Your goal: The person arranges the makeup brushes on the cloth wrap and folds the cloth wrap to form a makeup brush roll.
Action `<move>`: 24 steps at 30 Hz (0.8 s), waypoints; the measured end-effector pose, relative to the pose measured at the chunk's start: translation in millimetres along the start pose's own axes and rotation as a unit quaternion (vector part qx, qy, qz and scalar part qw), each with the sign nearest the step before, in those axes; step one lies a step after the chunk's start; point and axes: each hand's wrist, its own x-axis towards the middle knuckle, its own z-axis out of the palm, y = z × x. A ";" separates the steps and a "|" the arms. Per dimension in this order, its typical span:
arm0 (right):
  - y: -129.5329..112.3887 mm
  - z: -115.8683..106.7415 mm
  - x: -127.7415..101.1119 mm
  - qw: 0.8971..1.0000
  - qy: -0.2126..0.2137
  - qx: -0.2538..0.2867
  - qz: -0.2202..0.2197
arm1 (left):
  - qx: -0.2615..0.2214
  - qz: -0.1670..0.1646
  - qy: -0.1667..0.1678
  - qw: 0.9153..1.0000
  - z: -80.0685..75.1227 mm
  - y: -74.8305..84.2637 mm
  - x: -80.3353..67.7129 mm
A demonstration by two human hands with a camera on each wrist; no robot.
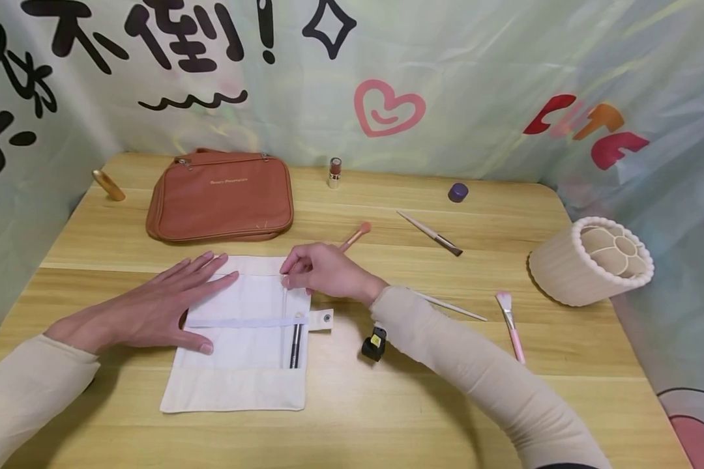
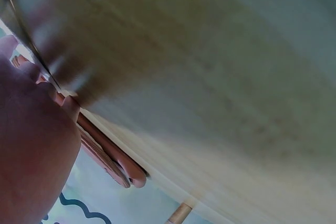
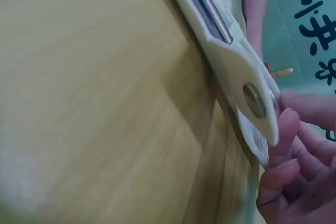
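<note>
A white cloth brush roll (image 1: pixel 240 391) lies spread on the table, with a snap tab (image 1: pixel 321 320) jutting from its right side. One slim black-and-silver stick (image 1: pixel 295 344) sits in the roll's right end, its lower tip in the pocket and its upper part under the lilac band (image 1: pixel 234 323). My left hand (image 1: pixel 158 306) rests on the roll's left side, fingers straight and spread. With thumb and fingers, my right hand (image 1: pixel 328 270) pinches the cloth near the upper right edge. In the right wrist view, its fingertips (image 3: pixel 287 124) are at the cloth, just beyond the metal snap (image 3: pixel 254 100).
Behind the roll lies a brown zipped case (image 1: pixel 223 198), with a gold tube (image 1: pixel 108 185) to its left and a lipstick (image 1: pixel 335 172) to its right. Several makeup brushes, including a pink one (image 1: pixel 510 326), lie rightward. A purple cap (image 1: pixel 457 192) and cream lampshade (image 1: pixel 589 260) stand farther right.
</note>
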 end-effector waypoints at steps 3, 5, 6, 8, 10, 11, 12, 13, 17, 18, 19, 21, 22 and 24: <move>-0.1 2.3 -3.4 0.999 -0.018 -0.043 -0.003 | 0.002 0.002 0.002 1.000 0.0 0.0 -0.2; 0.6 4.1 -5.8 0.997 -0.031 -0.066 -0.009 | 0.002 0.002 0.002 1.000 0.0 -0.1 -0.4; 1.0 5.1 -7.0 0.996 -0.037 -0.076 -0.014 | 0.002 0.003 0.003 1.000 0.0 -0.2 -0.5; 2.0 6.6 -9.5 0.994 -0.044 -0.101 -0.024 | 0.003 0.004 0.003 1.000 0.0 -0.1 -0.4; 3.0 7.5 -11.4 0.991 -0.047 -0.121 -0.032 | 0.004 0.004 0.003 1.000 0.0 0.0 -0.3; 3.4 7.7 -12.3 0.990 -0.047 -0.130 -0.034 | 0.005 0.005 0.004 1.000 0.0 0.1 -0.2; 3.6 7.7 -13.2 0.989 -0.047 -0.138 -0.036 | 0.005 0.005 0.004 1.000 0.0 0.1 -0.1; 4.0 7.6 -13.9 0.988 -0.046 -0.145 -0.038 | 0.005 0.005 0.004 1.000 0.1 0.0 0.0; 5.7 7.4 -14.8 0.984 -0.037 -0.168 -0.047 | 0.003 0.004 0.004 1.000 0.6 -0.4 -0.1; 6.2 7.5 -14.5 0.982 -0.035 -0.176 -0.054 | 0.002 0.004 0.004 1.000 0.6 -0.5 -0.2; 6.7 7.5 -14.2 0.981 -0.036 -0.182 -0.062 | 0.001 0.004 0.004 1.000 0.7 -0.5 -0.3; 7.7 7.6 -13.5 0.977 -0.040 -0.194 -0.078 | -0.001 0.003 0.005 1.000 0.7 -0.4 -0.5; 8.1 7.5 -13.2 0.975 -0.043 -0.201 -0.087 | -0.002 0.003 0.005 1.000 0.7 -0.4 -0.5; 9.2 7.5 -12.7 0.971 -0.052 -0.210 -0.100 | -0.004 0.002 0.003 1.000 0.8 -0.3 -0.3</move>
